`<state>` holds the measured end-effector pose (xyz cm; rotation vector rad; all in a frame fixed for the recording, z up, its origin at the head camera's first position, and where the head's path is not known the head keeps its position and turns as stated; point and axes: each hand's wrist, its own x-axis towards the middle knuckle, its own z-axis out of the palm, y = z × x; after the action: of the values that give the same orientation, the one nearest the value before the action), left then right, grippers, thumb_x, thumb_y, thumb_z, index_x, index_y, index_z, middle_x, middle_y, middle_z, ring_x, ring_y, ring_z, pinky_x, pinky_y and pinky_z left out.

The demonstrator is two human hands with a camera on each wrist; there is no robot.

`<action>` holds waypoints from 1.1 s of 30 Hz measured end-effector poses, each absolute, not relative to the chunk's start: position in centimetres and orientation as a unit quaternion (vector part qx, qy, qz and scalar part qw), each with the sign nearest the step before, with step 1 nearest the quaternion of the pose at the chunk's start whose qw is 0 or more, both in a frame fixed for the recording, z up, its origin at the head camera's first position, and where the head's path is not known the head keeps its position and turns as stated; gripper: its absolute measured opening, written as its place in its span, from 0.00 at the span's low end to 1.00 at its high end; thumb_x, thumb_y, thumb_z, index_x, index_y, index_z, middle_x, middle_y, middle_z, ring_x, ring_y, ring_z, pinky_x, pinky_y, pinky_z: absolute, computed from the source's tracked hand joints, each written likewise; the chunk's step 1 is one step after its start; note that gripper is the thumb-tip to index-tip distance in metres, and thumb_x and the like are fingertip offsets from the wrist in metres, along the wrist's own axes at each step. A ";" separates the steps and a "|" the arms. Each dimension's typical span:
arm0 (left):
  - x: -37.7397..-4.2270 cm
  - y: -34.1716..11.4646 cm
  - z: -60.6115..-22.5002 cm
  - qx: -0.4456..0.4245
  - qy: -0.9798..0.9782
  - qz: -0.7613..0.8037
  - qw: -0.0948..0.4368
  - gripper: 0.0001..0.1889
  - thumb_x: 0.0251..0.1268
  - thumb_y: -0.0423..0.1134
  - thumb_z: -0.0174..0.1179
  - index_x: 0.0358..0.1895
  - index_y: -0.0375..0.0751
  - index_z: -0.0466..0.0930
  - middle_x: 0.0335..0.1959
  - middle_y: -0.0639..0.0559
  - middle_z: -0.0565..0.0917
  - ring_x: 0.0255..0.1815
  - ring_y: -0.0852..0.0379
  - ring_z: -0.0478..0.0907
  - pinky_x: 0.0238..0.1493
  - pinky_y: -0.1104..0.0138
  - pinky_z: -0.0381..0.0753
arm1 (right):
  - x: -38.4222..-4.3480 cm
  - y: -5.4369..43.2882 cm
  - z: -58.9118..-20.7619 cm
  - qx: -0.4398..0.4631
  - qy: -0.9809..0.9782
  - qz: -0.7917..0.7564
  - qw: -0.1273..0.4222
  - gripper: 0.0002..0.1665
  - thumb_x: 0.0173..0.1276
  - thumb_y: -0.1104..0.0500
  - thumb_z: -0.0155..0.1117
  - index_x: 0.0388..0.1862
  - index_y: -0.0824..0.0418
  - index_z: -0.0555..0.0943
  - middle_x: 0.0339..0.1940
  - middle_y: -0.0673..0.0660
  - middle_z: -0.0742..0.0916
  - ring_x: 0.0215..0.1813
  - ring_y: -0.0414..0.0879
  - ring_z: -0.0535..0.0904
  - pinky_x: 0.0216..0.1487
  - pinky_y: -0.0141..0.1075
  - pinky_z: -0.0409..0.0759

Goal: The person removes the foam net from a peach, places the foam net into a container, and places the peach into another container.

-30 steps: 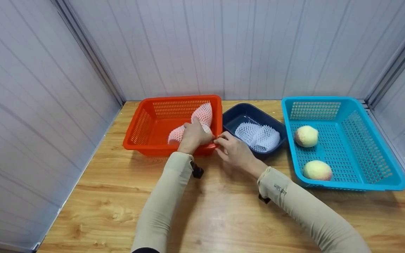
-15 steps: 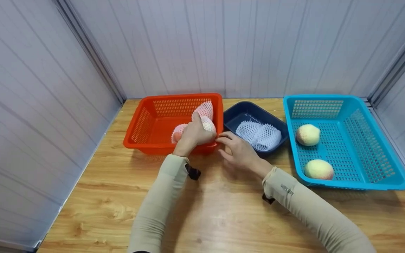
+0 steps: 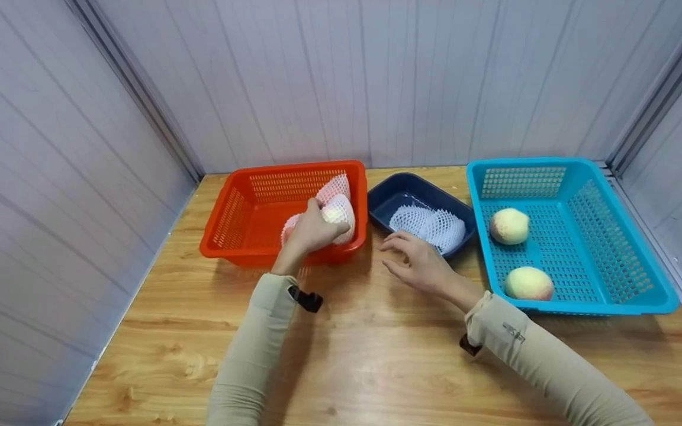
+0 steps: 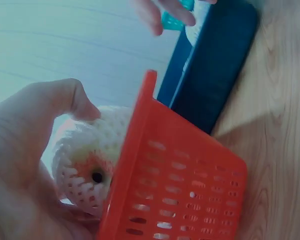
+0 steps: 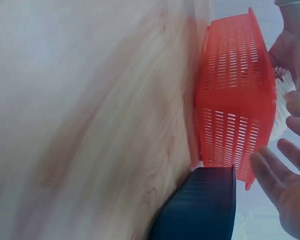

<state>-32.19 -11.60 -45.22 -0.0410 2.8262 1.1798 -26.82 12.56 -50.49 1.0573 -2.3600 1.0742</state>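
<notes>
Your left hand [image 3: 315, 229] grasps a netted peach [image 3: 341, 214], thumb and fingers curled round it, inside the right end of the red basket [image 3: 258, 222]. The left wrist view shows your thumb pressed on the white net and the peach's dark-centred end facing the camera, next to the basket wall. Two pink nets lie beside it: one behind [image 3: 334, 187], the other to the left [image 3: 289, 225], partly covered by your hand.

Your right hand [image 3: 421, 264] grips nothing; its fingers are loosely bent over the near side of the dark blue tray [image 3: 389, 195]. That tray stands between the two baskets and contains white nets [image 3: 446, 229].

In the light blue basket [image 3: 578, 248], at your right, two bare peaches lie apart, one farther back [image 3: 510, 226], one near the front wall [image 3: 529, 284]. All three containers stand on the wooden table [image 3: 169, 355].
</notes>
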 end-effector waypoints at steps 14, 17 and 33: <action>-29.5 -10.8 -44.4 0.029 0.864 0.501 -0.022 0.43 0.45 0.40 0.71 0.64 0.41 0.55 0.49 0.41 0.72 0.43 0.47 0.76 0.36 0.58 0.82 | -24.2 14.2 -49.7 0.343 -0.776 0.477 0.230 0.11 0.58 0.72 0.69 0.34 0.57 0.85 0.33 0.52 0.85 0.31 0.43 0.78 0.29 0.35 0.76; -28.9 -10.5 -44.2 0.048 0.865 0.499 -0.040 0.44 0.43 0.39 0.73 0.64 0.37 0.58 0.52 0.43 0.71 0.48 0.49 0.73 0.45 0.60 0.79 | -23.3 14.2 -48.7 0.338 -0.763 0.488 0.257 0.11 0.55 0.75 0.68 0.31 0.60 0.85 0.29 0.57 0.86 0.30 0.47 0.78 0.30 0.34 0.74; -26.2 -8.6 -45.1 0.257 0.868 0.414 -0.100 0.44 0.30 0.34 0.76 0.60 0.44 0.65 0.52 0.51 0.74 0.48 0.56 0.73 0.50 0.62 0.77 | -21.3 16.9 -49.3 0.296 -0.786 0.488 0.237 0.06 0.61 0.68 0.68 0.33 0.58 0.85 0.30 0.51 0.86 0.28 0.39 0.80 0.27 0.33 0.79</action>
<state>-26.18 -8.58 -45.10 0.8631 2.9137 1.3893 -21.30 16.89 -49.32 0.8124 -2.1541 1.3371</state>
